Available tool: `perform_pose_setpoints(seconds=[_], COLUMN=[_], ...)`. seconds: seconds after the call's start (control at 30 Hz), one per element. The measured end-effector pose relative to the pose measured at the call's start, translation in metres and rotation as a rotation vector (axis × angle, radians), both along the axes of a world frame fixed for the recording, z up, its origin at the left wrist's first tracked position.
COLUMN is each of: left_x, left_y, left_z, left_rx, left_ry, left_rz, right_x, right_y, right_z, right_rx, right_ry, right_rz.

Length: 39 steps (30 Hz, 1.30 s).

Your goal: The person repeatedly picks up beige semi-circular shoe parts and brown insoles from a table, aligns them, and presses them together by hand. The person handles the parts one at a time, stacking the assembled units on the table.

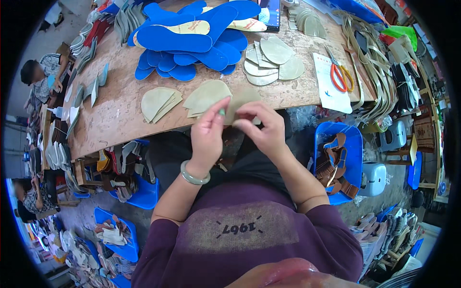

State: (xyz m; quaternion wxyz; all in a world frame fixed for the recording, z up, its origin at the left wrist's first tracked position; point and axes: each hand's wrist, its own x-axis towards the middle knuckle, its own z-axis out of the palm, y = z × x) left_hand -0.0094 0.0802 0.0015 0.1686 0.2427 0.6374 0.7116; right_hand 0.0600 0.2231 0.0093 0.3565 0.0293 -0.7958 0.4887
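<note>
In front of me, over the table's near edge, a thin beige rounded shoe piece is held up between my two hands. My right hand pinches its lower right side with bent fingers and thumb. At its left edge, my left hand has finger and thumb closed on it; something small and green shows at the fingertips. A pale bangle circles my left wrist. Just beyond the left hand lies a fanned stack of similar beige pieces, with a smaller stack to its left.
Blue insoles are heaped on the wooden table. More beige pieces lie right of them. Orange-handled scissors rest on a paper sheet. Blue bins stand on the floor both sides. Two other people are at far left.
</note>
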Motion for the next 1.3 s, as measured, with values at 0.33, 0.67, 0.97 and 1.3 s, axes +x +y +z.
perform_pose_setpoints(seconds=[0.33, 0.67, 0.97, 1.3], left_x=[0.013, 0.015, 0.005, 0.009], left_y=[0.003, 0.005, 0.015, 0.011], left_z=[-0.003, -0.001, 0.003, -0.001], left_rx=[0.109, -0.101, -0.112, -0.087], left_ry=[-0.015, 0.735, 1.022, 0.983], left_rz=[-0.066, 0.155, 0.196, 0.161], right_x=[-0.006, 0.015, 0.022, 0.021], right_y=[-0.006, -0.012, -0.006, -0.004], right_z=[-0.025, -0.007, 0.020, 0.016], right_rx=[-0.737, -0.663, -0.368, -0.473], right_ry=[-0.254, -0.277, -0.214, -0.237], right_rz=[0.116, 0.119, 0.010, 0.093])
